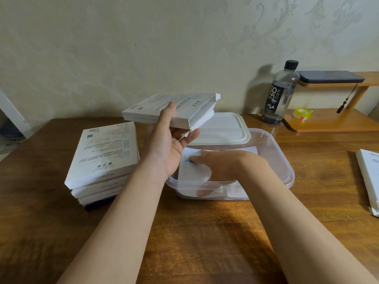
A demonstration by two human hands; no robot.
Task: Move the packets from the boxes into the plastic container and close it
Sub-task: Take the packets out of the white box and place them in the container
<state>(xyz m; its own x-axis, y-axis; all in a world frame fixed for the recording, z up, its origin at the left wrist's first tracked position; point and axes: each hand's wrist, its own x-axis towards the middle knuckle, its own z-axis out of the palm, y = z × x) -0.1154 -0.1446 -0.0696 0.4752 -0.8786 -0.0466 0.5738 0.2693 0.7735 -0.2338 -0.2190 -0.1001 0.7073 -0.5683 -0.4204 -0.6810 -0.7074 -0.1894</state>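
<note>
A clear plastic container (283, 160) stands open in the middle of the wooden table. White packets (192, 175) lie inside it. My right hand (217, 162) reaches into the container and presses flat on the top packet. Above the container's left end, my left hand (168, 140) holds up a flat white box (174, 107) whose right end flap is open. The container's white lid (223, 128) lies just behind it. A stack of several white boxes (102, 158) sits to the left of the container.
A dark-labelled water bottle (281, 93) stands at the back right beside a wooden shelf (332, 124) with a roll of tape (302, 114) and a dark phone (330, 76). Another white box (369, 177) lies at the table's right edge.
</note>
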